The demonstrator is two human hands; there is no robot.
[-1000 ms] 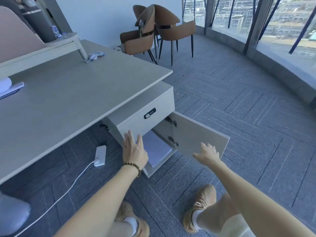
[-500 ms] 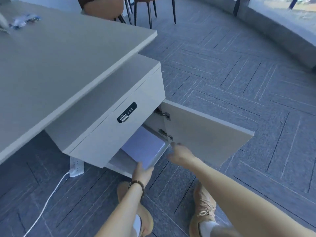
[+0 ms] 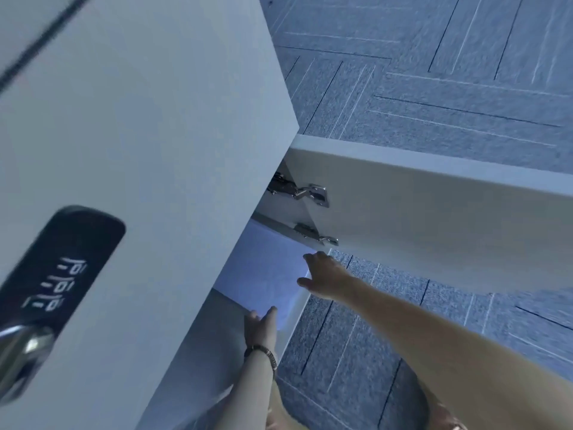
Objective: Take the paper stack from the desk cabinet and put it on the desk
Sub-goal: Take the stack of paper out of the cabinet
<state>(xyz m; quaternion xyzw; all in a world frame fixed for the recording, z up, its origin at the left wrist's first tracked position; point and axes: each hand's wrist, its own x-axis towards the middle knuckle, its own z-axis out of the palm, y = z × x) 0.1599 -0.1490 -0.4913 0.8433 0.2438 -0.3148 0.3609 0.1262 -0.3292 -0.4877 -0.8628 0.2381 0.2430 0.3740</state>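
Inside the open desk cabinet (image 3: 217, 342), one paper stack (image 3: 263, 274) lying flat — two hands at it: left hand (image 3: 260, 325) fingers extended onto its near edge, right hand (image 3: 325, 279) loosely spread at its right corner. Two hinges (image 3: 307, 192) on one door (image 3: 434, 218).

White cabinet (image 3: 155, 135) with black lock (image 3: 62, 268); paper stack (image 3: 263, 274) seemingly pale lilac; grey-blue carpet (image 3: 434, 88) in herringbone lines.

The paper stack (image 3: 263, 271) lies in the cabinet (image 3: 148, 125), door (image 3: 434, 218) right.
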